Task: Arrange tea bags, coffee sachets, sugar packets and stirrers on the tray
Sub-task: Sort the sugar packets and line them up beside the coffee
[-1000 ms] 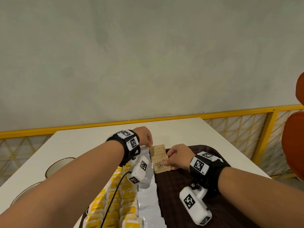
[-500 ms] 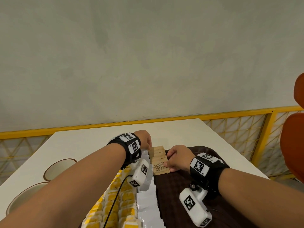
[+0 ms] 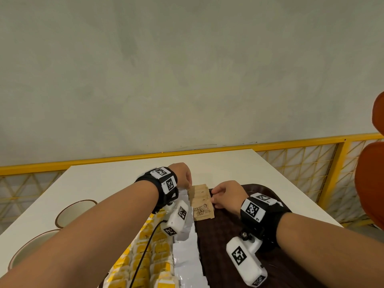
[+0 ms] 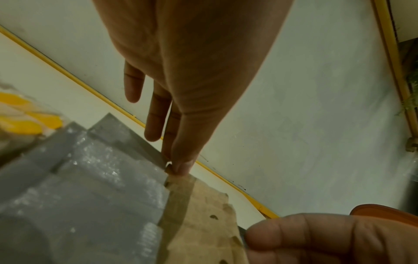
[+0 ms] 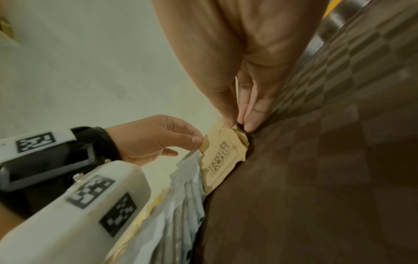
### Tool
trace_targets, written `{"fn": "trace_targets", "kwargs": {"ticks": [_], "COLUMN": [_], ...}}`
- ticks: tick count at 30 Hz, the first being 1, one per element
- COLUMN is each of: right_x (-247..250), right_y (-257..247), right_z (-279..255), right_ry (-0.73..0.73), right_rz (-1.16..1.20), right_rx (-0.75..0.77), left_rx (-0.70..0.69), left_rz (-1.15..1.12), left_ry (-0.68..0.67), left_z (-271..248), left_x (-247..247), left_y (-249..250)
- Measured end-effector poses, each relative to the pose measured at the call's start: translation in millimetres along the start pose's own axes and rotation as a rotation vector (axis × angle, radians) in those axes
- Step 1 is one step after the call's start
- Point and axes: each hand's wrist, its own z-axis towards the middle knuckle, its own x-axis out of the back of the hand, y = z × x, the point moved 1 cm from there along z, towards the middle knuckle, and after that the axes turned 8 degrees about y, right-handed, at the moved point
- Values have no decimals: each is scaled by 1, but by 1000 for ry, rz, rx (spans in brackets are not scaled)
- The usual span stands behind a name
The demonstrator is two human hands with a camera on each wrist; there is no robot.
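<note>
A short row of overlapping brown sugar packets (image 3: pixel 202 210) lies at the far end of the dark brown tray (image 3: pixel 228 235). My left hand (image 3: pixel 188 183) pinches the row's far left corner between thumb and fingertip; the left wrist view shows this pinch (image 4: pixel 178 168) on a brown sugar packet (image 4: pixel 203 223). My right hand (image 3: pixel 214 197) grips the row's right edge, its thumb and fingers closed on the sugar packets (image 5: pixel 224 157) at the right hand's pinch (image 5: pixel 237 125). White sachets (image 3: pixel 187 256) run beside them, and yellow tea bags (image 3: pixel 145 256) fill the left of the tray.
Two brown-rimmed bowls (image 3: pixel 72 213) (image 3: pixel 31 246) sit on the white table to the left of the tray. A yellow railing (image 3: pixel 291 144) runs behind the table below a grey wall. An orange chair (image 3: pixel 372 183) stands at the right edge.
Both hands stay at the two sides of the sugar packet row, with only small shifts of the fingers. The packets lie where they were.
</note>
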Motion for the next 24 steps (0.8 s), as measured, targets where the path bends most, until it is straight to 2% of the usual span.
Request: {"fn": "trace_targets", "kwargs": {"ticks": [12, 16, 21, 24], "right_x": [-6, -6, -6, -5], "right_y": [0, 3, 4, 3], "right_z": [-5, -7, -8, -10], "right_ry": [15, -44, -34, -40], "right_rz": [61, 68, -34, -58], "right_rx": [-28, -59, -4, -22], "left_rx": [7, 14, 16, 11], "left_rz": [-23, -44, -47, -53], "left_ry": [7, 16, 16, 17], "left_z": [-4, -5, -5, -6], "left_x": [2, 1, 0, 2], "left_y": [3, 2, 2, 2]}}
